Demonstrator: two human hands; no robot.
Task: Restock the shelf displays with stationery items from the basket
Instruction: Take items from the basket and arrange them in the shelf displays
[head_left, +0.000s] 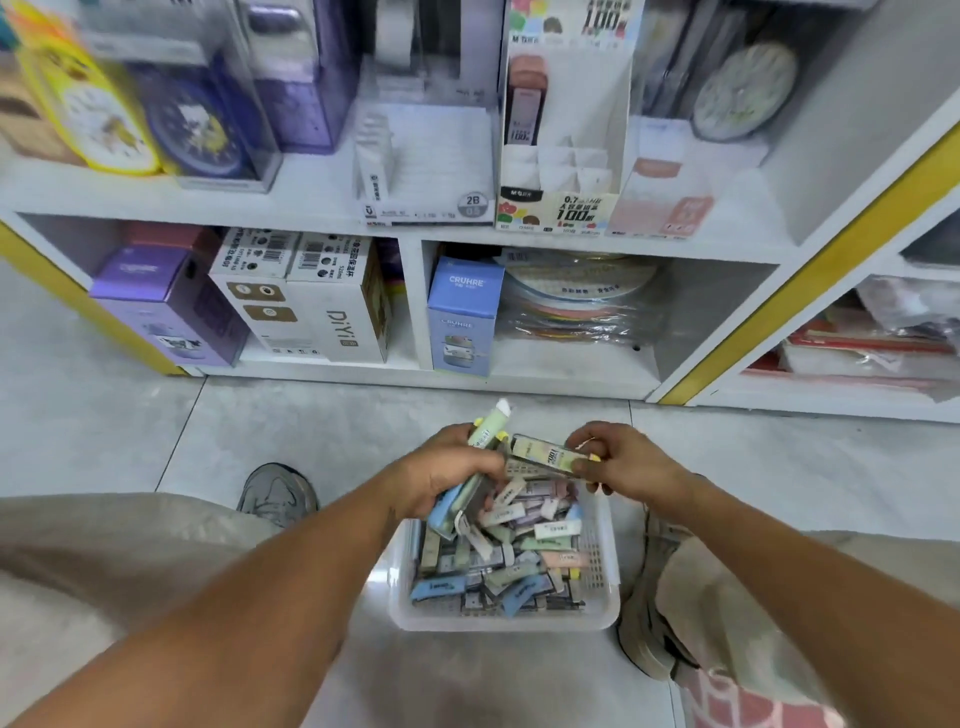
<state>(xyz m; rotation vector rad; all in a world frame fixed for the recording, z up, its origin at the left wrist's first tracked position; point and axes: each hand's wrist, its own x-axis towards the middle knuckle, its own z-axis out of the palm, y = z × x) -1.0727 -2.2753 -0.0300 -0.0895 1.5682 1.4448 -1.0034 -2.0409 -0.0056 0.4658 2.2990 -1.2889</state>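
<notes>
Stationery packs (511, 551) fill the white basket (605, 525) on floor below shelf (311, 208); left hand (449, 467) grips a bunch, right hand (618, 460) pinches one pack (550, 454) by its end — prob. light, stiff, slick wrap, so hold across flat sides.

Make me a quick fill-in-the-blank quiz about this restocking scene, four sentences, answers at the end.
1. The white basket of stationery sits on the ____.
2. The left hand grips a ____ of small packs.
3. The right hand pinches ____ pack.
4. Both hands are above the basket's ____ end.

Answers: floor; bunch; one; far
</notes>
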